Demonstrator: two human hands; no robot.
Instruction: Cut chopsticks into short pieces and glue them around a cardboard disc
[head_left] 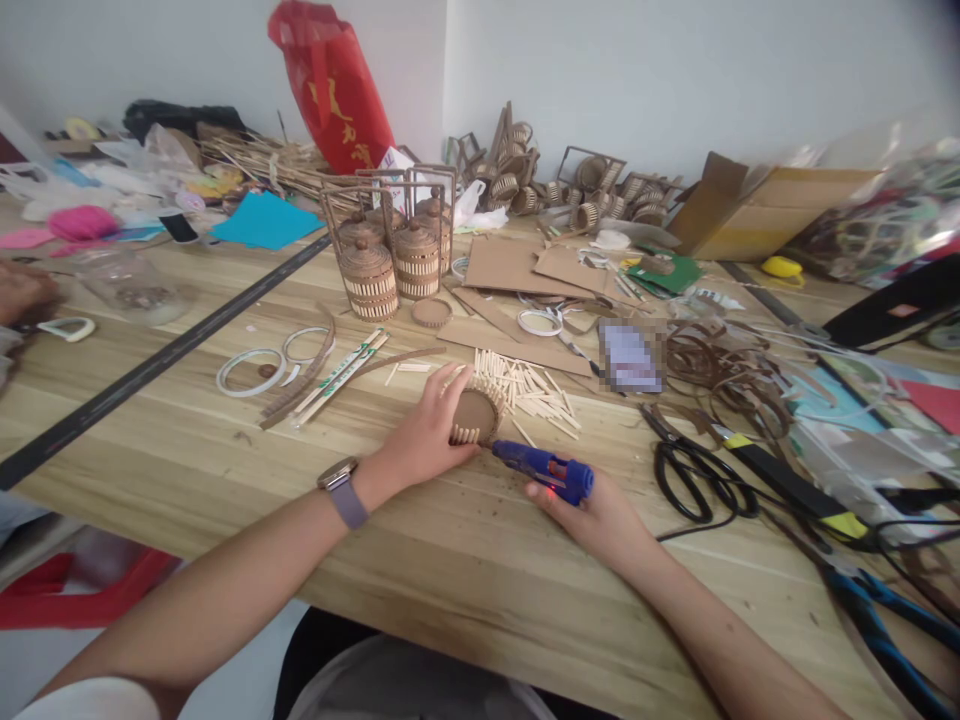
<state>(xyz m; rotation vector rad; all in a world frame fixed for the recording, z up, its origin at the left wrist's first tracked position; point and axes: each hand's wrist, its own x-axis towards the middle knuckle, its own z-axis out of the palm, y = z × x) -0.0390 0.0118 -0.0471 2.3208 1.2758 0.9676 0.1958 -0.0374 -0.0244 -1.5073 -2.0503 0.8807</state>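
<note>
My left hand (424, 440) curls around a small round cardboard base (475, 414) with short wooden sticks standing along part of its rim. In my right hand (604, 515) is a blue glue gun (544, 468) with a small red light. Its nozzle points left and meets, or nearly meets, the near right edge of the base. Just behind the base lies a loose heap of short wooden sticks (532, 385). My palm and thumb cover the left side of the base.
Lidded round stick baskets (367, 280) with tall handles stand behind. Flat cardboard pieces (510, 265), tape rolls (251, 372) and a glass jar (127, 285) lie around. Black-handled scissors (694, 480), cables and brown strips crowd the right. Another person's hand (26, 292) rests far left.
</note>
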